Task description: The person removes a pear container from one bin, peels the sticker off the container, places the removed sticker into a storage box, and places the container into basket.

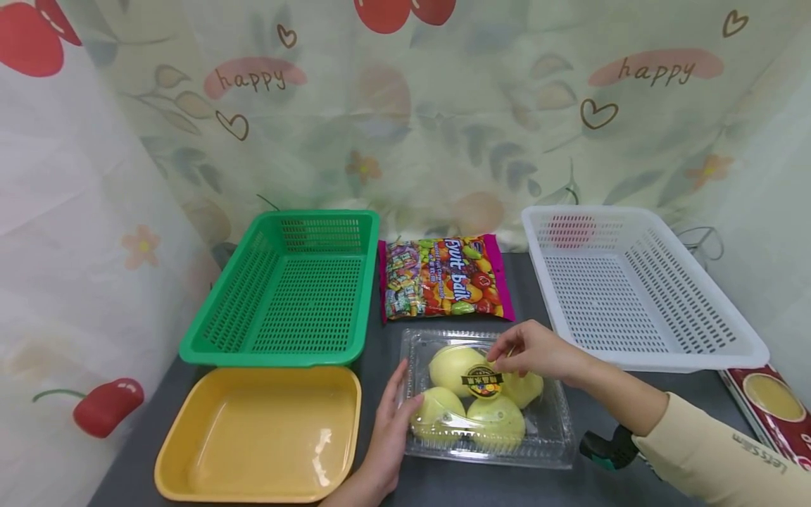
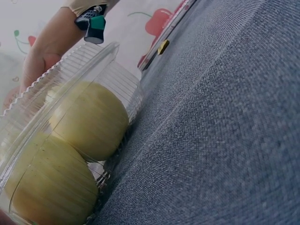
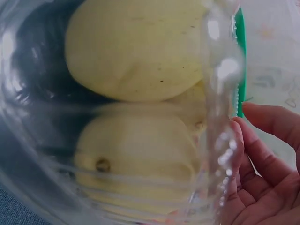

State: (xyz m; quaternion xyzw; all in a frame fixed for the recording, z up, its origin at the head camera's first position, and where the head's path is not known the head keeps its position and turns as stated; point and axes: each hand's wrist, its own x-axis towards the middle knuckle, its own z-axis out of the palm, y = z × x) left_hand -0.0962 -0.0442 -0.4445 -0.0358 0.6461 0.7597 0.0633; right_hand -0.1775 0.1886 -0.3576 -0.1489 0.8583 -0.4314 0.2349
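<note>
A clear plastic clamshell box (image 1: 545,429) with several pale yellow-green round fruits (image 1: 497,422) inside lies in front of me, lid down. On the lid is a round black-and-gold sticker (image 1: 483,381). My right hand (image 1: 538,352) reaches over the box from the right, thumb and index finger pinched together at the sticker's upper right edge. In the right wrist view its other fingers (image 3: 255,190) curl loosely beside the lid. My left hand (image 1: 388,433) rests against the box's left side with fingers extended, its thumb over the front left rim. Ribbed box walls and two fruits (image 2: 89,119) fill the left wrist view.
Behind the box lies a fruit candy bag (image 1: 446,278). A green basket (image 1: 367,296) stands back left, a yellow tub (image 1: 260,486) front left, and a white basket (image 1: 633,359) back right. A red package (image 1: 769,401) pokes out at the right. Patterned curtain (image 1: 431,141) encloses the table.
</note>
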